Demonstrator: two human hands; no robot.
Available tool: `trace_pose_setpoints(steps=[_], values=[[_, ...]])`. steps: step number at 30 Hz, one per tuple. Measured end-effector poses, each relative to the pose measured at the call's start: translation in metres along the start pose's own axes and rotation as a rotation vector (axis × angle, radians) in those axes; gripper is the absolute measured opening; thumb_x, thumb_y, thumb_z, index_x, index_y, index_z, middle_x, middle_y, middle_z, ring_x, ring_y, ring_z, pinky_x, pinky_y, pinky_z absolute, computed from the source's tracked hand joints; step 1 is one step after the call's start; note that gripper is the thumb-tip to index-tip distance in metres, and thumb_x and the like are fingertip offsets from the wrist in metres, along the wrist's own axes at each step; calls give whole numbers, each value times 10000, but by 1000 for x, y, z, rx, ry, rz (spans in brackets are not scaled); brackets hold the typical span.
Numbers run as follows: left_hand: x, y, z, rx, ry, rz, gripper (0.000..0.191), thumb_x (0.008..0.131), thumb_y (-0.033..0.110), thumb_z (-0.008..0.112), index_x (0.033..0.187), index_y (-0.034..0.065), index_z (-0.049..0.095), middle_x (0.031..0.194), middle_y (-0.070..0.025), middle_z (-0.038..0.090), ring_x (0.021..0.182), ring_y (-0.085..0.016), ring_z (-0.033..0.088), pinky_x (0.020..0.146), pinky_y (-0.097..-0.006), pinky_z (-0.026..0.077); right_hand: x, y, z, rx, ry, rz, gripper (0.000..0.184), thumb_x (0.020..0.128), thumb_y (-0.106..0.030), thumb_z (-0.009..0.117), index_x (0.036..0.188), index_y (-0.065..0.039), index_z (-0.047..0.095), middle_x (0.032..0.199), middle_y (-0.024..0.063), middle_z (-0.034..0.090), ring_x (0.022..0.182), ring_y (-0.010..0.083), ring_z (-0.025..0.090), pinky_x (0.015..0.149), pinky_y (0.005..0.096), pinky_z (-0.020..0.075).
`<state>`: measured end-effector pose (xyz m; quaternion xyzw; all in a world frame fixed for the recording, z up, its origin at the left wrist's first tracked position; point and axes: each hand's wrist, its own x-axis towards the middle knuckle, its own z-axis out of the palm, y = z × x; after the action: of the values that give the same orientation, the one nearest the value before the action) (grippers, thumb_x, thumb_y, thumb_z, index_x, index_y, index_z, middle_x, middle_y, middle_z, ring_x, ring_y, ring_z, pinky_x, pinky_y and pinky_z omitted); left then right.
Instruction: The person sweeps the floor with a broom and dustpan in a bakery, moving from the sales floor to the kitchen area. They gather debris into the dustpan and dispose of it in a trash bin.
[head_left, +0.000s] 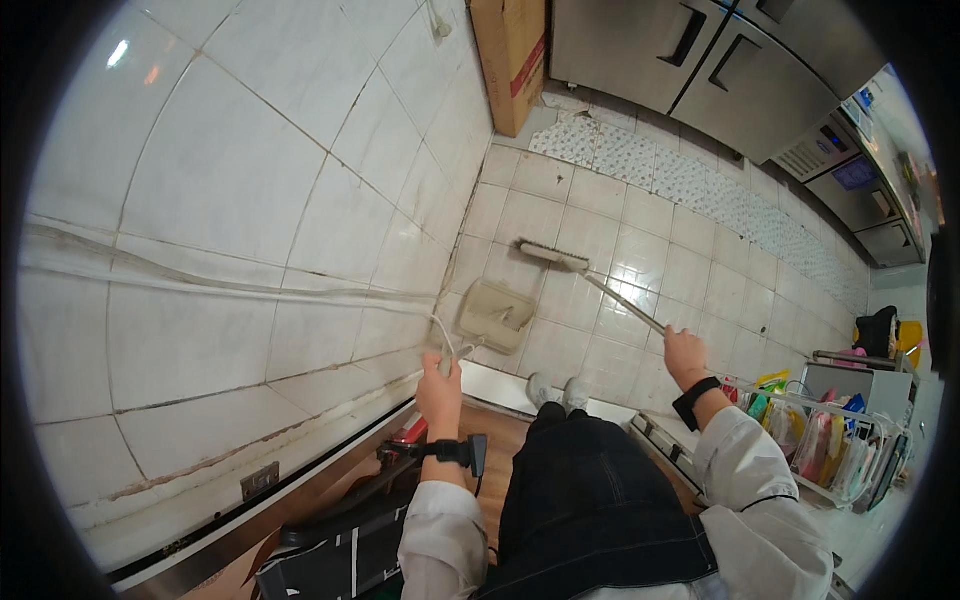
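Note:
My right hand (684, 358) grips the upper end of a broom (621, 300) by its thin, light-coloured handle. The broom's head (553, 255) is over the tiled floor with dark bristles along its edges; whether they touch the tiles I cannot tell. My left hand (439, 390) is closed around the handle of a beige plastic dustpan (491, 309). That pan is beside the base of the tiled wall, to the left of the broom head and a short way from it. Both wrists wear black bands.
A white tiled wall (225, 165) with pale cables stands at left, a cardboard box (517, 67) against its far end. Stainless-steel refrigerator doors (622, 45) line the back. My shoes (559, 391) are at a white threshold (495, 384). A wire rack (832, 450) with packets is at right.

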<state>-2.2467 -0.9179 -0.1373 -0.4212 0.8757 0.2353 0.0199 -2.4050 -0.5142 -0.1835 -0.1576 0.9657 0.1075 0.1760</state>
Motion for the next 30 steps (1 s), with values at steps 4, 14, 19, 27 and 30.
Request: trace_pose_setpoints(steps=[4, 14, 19, 27, 30], values=[[-11, -5, 1, 7, -44, -46, 308, 837, 334, 571, 999, 89, 478, 768, -224, 626, 753, -416, 595, 652, -481, 456, 13, -43, 6, -230, 143, -196, 174, 828, -135, 495, 936, -7, 541, 745, 119, 595, 635, 242, 609, 481, 369, 464], [-20, -20, -6, 18, -14, -30, 310, 838, 328, 571, 1007, 91, 467, 750, -216, 625, 720, -417, 594, 620, -485, 459, -55, -24, -58, -23, -140, -359, 243, 808, -152, 525, 1014, -33, 576, 746, 124, 639, 748, 280, 638, 604, 397, 504], [-33, -37, -12, -1, 14, -33, 305, 836, 338, 571, 996, 99, 470, 766, -215, 628, 726, -414, 595, 623, -490, 457, -91, 11, -66, 17, -215, -121, 255, 850, -231, 503, 978, -36, 607, 735, 168, 637, 722, 316, 636, 625, 419, 506], [-63, -59, -34, 20, 23, -116, 337, 851, 380, 557, 1027, 99, 499, 797, -207, 629, 759, -411, 589, 639, -474, 449, -27, -37, -19, 778, -522, 56, 298, 833, -245, 482, 707, -10, 615, 730, 187, 630, 703, 352, 621, 626, 438, 506], [-64, -54, -26, 21, 40, -97, 335, 859, 372, 547, 1029, 87, 498, 819, -213, 626, 764, -406, 587, 646, -467, 451, 40, -99, 17, 521, -345, -310, 247, 790, -208, 506, 724, -28, 662, 734, 200, 632, 694, 356, 628, 628, 441, 512]])
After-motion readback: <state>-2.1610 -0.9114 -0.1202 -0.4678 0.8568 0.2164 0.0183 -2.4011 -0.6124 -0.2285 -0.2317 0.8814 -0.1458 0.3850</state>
